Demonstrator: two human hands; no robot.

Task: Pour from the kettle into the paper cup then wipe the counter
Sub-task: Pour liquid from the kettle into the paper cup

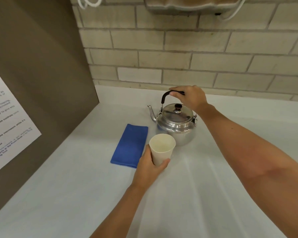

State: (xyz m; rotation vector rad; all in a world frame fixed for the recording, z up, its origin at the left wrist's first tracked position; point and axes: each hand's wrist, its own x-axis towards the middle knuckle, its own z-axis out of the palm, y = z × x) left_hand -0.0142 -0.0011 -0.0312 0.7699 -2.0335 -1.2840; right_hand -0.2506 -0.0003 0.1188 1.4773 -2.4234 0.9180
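While the right hand (190,98) sat on top of the kettle (176,124), its fingers were curled together round the black handle (167,96), thumb tip poking out toward the wall. Kettle stood upright on the white counter (205,194), lid on w/ a dark knob (178,107) just below those fingers, spout (151,112) pointing left.

Left hand (150,166) was wrapped round the lower part of the paper cup (162,148); fingers clamped on its left side, thumb across the front. Cup was upright, mouth open, right in front of the kettle body & overlapping it in view; couldn't tell if they touched, or if the cup base was on the counter.

Blue cloth (130,146) lay folded flat just left of the cup-holding fingers, near the spout, untouched. Brown panel (41,66) w/ a printed sheet (7,121) closed off the left side. Brick wall (196,54) ran behind the kettle; a mounted box (191,5) & white cord (89,2) hung above.
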